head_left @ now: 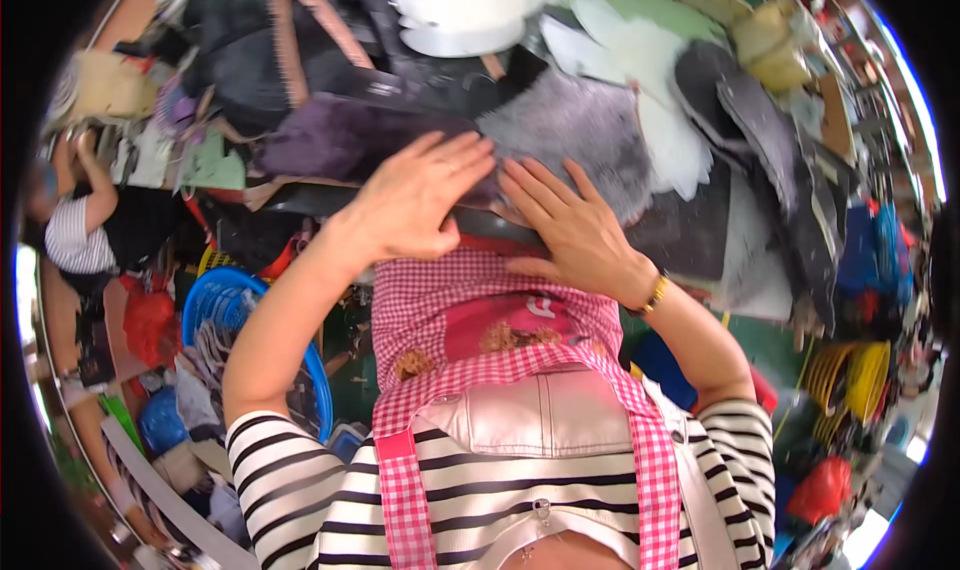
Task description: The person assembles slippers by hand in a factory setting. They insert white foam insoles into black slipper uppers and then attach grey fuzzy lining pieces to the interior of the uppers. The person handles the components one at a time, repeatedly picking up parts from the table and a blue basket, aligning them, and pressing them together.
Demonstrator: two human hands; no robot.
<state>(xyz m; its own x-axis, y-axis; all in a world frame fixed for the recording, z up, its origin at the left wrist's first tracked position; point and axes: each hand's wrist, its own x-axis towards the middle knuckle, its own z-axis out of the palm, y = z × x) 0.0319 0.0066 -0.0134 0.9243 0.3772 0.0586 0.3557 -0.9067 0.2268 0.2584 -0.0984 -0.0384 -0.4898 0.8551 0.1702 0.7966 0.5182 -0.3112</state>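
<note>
Pressing left hand (420, 200), right hand (570, 225) on grey fur (580, 130); blue basket (222, 305) holding cloth.

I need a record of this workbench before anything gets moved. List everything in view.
Grey fuzzy fabric piece: one, grey, table centre, under the right hand's fingertips.
Dark purple fuzzy fabric piece: one, purple, left of the grey one, beside the left hand.
White cut-out sheets: a stack, white, top centre.
Blue plastic basket: one, blue, lower left on the floor.
Yellow coiled bands: a bunch, yellow, lower right.
Another person: one, striped top, far left.
Pink checked apron: one, pink and white, on the wearer.
Left hand: open, flat.
Right hand: open, gold bracelet at wrist.
</note>
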